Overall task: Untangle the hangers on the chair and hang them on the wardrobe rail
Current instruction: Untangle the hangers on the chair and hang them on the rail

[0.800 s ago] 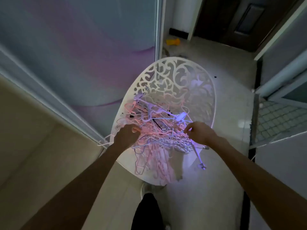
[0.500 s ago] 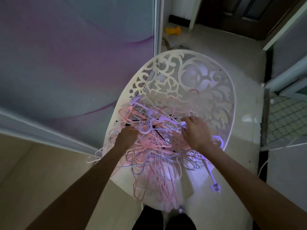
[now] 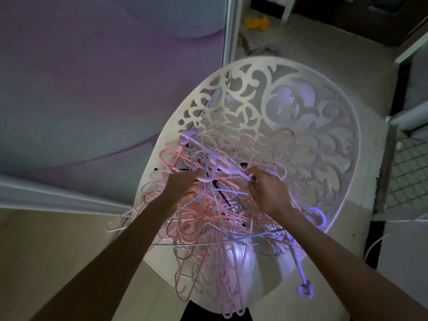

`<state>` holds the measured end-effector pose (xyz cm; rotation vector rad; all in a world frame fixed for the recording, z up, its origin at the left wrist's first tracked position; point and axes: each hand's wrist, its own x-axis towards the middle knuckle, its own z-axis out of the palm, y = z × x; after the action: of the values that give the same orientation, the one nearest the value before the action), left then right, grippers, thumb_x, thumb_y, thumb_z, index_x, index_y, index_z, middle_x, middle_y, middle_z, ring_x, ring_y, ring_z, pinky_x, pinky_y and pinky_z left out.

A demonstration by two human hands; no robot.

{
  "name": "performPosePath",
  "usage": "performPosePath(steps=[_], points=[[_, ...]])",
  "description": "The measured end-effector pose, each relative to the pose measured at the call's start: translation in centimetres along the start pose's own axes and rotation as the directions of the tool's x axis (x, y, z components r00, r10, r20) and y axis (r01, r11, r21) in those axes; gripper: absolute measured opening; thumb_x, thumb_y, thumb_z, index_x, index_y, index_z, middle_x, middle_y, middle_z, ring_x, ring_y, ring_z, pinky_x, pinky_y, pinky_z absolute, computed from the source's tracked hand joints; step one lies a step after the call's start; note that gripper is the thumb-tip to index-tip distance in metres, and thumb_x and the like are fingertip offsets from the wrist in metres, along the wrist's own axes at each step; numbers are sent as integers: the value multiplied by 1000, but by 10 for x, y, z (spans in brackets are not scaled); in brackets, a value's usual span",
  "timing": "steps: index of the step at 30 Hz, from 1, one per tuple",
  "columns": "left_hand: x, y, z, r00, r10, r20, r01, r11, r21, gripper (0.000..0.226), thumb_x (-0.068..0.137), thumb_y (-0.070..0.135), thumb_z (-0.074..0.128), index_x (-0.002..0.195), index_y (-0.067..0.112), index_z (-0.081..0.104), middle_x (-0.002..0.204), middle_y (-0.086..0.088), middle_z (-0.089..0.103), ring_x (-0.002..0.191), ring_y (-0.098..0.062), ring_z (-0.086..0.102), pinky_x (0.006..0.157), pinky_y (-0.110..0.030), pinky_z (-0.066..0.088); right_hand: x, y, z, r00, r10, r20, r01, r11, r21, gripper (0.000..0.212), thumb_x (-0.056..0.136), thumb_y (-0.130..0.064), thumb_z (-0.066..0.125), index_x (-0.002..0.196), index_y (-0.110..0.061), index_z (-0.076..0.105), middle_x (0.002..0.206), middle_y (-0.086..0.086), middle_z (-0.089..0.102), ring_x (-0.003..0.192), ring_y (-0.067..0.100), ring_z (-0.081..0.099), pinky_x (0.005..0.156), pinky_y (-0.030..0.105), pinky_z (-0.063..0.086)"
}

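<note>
Pink, lilac and pale blue hangers (image 3: 203,218) lie in one tangled heap on the seat of a white chair (image 3: 342,140), whose round back is cut through with a leaf and scroll pattern. From the head camera we look down on it, and some hangers hang over the front edge of the seat.

Both our arms reach into the heap. Our left hand (image 3: 183,184) is on the left part of the pile, its fingers curled around pink hanger wires; a lilac hanger hook (image 3: 205,179) lies just against its fingertips. Our right hand (image 3: 266,191) is beside it, to the right, and its fingers are bent and pinch the end of a lilac plastic hanger (image 3: 222,158) that runs up and left across the top of the pile. A lilac clip (image 3: 305,290) hangs below the seat edge at the right.

Left of the chair stands a sliding door (image 3: 92,89) with a purple wave pattern. On the floor behind the chair lies a small yellow object (image 3: 256,23); we cannot tell what it is.
</note>
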<state>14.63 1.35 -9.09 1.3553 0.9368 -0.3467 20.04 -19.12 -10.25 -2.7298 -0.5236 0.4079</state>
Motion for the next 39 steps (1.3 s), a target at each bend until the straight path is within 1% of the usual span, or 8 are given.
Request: performPosePath(steps=[4,11,16,20,23,26,32,39], points=[[-9,23,10,997,62,37,-62,998,-22,32,92,21,53,116,1,60,111,-14,61,105,-25,59,77,-23,47,4,6,-1,999,-33,14,32,998,61,25,85,-16,57,109,-20,60,108,2,64,101,28,59,73,34,45],[-8,32,19,976,134,171,-103,979,-177,7,88,10,56,86,16,58,101,-3,58,93,-17,55,80,-26,46,8,22,-30,902,305,-306,-207,926,314,8,86,-22,58,88,-17,64,86,6,68,84,28,62,67,31,43],[2,30,44,997,28,67,-1,927,-375,25,78,17,72,85,29,51,77,17,50,62,12,54,55,1,43,17,59,-29,850,463,250,-523,698,489,22,89,-25,61,98,-5,58,97,16,66,89,26,59,83,36,44],[1,37,58,993,21,113,35,881,-471,51,74,12,77,101,39,42,99,13,49,74,17,46,63,1,43,12,56,-31,897,442,20,-397,785,476,23,87,-25,61,104,-11,58,96,8,65,89,25,61,81,34,45],[5,34,50,989,48,139,0,945,-327,18,84,18,67,99,17,56,106,-3,55,88,-4,57,81,-12,48,-4,42,-43,941,253,-225,-149,906,396,12,82,-30,55,89,-22,59,82,-2,61,81,24,59,68,28,39],[3,39,44,959,24,283,95,912,-399,17,95,14,43,85,6,54,113,-19,55,111,-38,55,95,-44,48,-13,30,-48,997,58,-53,-45,974,221,43,74,-53,47,99,-22,65,92,-2,67,93,23,59,78,31,43],[-12,35,32,956,15,294,195,715,-672,24,95,14,38,100,4,59,129,-20,50,112,-38,53,92,-47,46,-10,20,-47,929,-82,361,59,995,75,41,73,-46,71,107,-28,56,93,-6,62,86,19,57,76,29,44],[-24,27,14,957,84,278,96,811,-577,50,65,18,74,111,6,56,128,-16,56,111,-30,59,99,-39,47,-16,20,-43,918,-272,287,276,961,29,28,63,-47,41,76,-23,43,73,6,60,75,29,55,59,31,30]])
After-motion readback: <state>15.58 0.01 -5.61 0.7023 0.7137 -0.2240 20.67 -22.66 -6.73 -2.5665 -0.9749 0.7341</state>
